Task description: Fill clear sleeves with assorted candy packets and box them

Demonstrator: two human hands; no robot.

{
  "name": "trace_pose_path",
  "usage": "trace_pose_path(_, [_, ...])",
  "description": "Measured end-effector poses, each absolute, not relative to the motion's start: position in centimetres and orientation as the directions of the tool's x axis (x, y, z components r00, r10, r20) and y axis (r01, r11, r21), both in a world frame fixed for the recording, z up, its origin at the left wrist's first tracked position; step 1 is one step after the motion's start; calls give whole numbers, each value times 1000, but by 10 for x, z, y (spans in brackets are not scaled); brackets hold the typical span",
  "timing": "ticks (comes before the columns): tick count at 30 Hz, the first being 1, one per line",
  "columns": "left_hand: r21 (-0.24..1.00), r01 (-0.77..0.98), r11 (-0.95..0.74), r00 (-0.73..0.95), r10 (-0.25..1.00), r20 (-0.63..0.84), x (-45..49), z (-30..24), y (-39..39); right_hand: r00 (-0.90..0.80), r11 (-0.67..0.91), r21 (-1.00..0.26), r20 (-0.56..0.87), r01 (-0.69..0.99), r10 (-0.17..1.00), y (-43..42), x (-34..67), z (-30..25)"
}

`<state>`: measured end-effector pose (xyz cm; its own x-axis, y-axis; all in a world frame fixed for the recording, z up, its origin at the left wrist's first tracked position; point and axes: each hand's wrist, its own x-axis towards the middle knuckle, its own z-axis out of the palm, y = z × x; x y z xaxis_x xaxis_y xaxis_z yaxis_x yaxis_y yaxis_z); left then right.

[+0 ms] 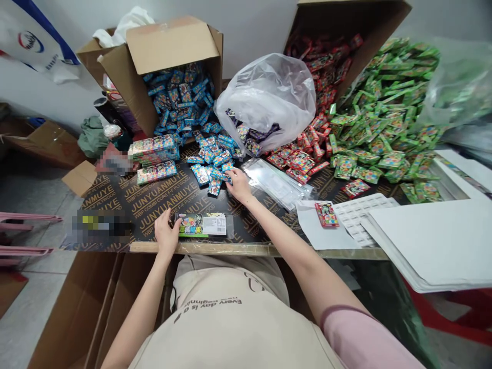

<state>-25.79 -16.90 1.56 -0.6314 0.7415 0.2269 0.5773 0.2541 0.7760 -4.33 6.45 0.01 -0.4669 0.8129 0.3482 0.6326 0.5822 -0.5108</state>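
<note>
My right hand (239, 186) reaches into a loose pile of small blue candy boxes (208, 156). Its thumb and fingers are closed around a blue box at the pile's right edge, partly hidden by the fingertips. Near the front edge of the table lies a flat printed candy package (203, 225), with colourful lettering on its left part and a white label with a barcode on its right. My left hand (166, 233) rests at that package's left end, thumb apart from the fingers and touching its edge.
Behind the pile, an open carton (172, 46) spills blue boxes. A clear plastic bag (269, 97) holds purple packets. Red boxes (300, 159) and green boxes (384, 123) heap at right. Clear sleeves (277, 182), stacked packs (157, 173) and white cards (434, 236) lie around.
</note>
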Motion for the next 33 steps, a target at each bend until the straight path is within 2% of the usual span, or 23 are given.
trace_pose_path(2, [786, 578, 220, -637, 723, 267, -251, 23, -164, -510, 624, -476, 359, 620, 782, 64, -44, 3])
trace_pose_path(3, [845, 498, 196, -652, 727, 215, -244, 29, -157, -501, 632, -496, 386, 595, 774, 58, -44, 7])
trace_pose_path(5, [975, 160, 152, -642, 767, -14, -225, 40, -138, -431, 613, -614, 438, 498, 789, 36, -43, 17])
trace_pose_path(6, [988, -55, 143, -591, 793, -148, -214, 45, -127, -393, 577, -697, 432, 426, 812, 22, -42, 23])
trace_pose_path(8, [907, -393, 153, -445, 831, -333, -195, 55, -108, -350, 446, -852, 343, 274, 872, -7, -34, 32])
trace_pose_path(11, [752, -626, 209, -230, 871, -434, -174, 68, -91, -322, 251, -959, 198, 132, 926, -36, -14, 44])
trace_pose_path(13, [670, -672, 315, -83, 867, -492, -165, 74, -88, -289, 253, -960, 210, 118, 934, -43, 4, 50])
trace_pose_path(16, [607, -656, 449, 61, 833, -550, -154, 80, -89, -295, 448, -864, 376, 231, 878, -45, 30, 56])
trace_pose_path(19, [641, -617, 456, 63, 841, -537, -145, 81, -90, -432, 669, -657, 520, 349, 736, -49, 49, 56])
trace_pose_path(22, [684, -589, 430, 11, 851, -526, -140, 79, -90, -515, 745, -546, 543, 384, 663, -55, 57, 51])
trace_pose_path(24, [685, -598, 416, -32, 841, -539, -141, 78, -90, -475, 710, -581, 532, 397, 701, -58, 58, 47])
trace_pose_path(26, [655, -622, 428, -36, 821, -571, -143, 77, -92, -419, 639, -682, 495, 356, 761, -59, 55, 46])
trace_pose_path(31, [515, -613, 599, 190, 745, -640, -139, 67, -106, -428, 405, -913, 344, 58, 836, -56, 41, 53])
trace_pose_path(33, [539, -548, 640, 274, 746, -607, -133, 61, -112, -427, 291, -956, 256, 17, 867, -53, 36, 57])
